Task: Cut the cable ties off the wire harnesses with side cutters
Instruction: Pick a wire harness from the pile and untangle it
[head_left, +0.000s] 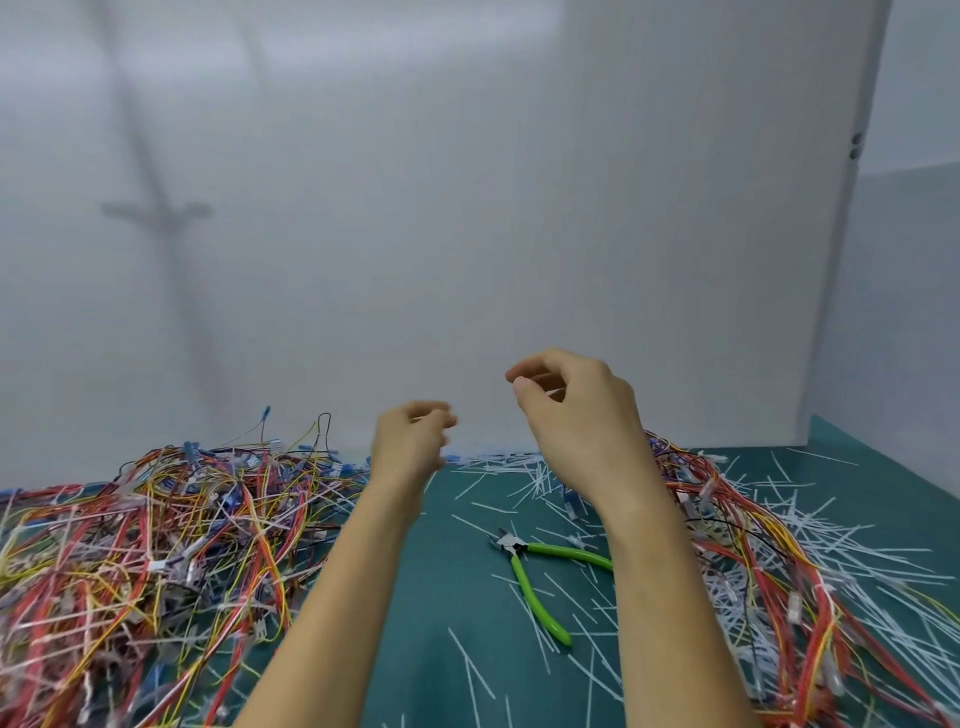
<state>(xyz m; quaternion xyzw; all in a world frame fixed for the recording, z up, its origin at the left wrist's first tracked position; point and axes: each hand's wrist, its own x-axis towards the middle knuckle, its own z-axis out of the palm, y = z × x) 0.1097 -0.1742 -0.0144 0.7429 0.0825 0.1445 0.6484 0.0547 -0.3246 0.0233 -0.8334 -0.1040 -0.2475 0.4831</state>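
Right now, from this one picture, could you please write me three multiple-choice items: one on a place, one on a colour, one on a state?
1. Where do the side cutters lie?
A. on top of a heap of wires
B. on the mat, between the two forearms
C. held up in the air

2. What colour are their handles?
A. green
B. red
C. black

3. How are the left hand and the right hand?
A. flat on the mat
B. gripping the cutters
C. raised, fingers curled

Answers: 1 B, the tool rests on bare teal mat between the arms. 2 A, both handles are bright green. 3 C, both hands are up in front of the white wall, away from the tool.
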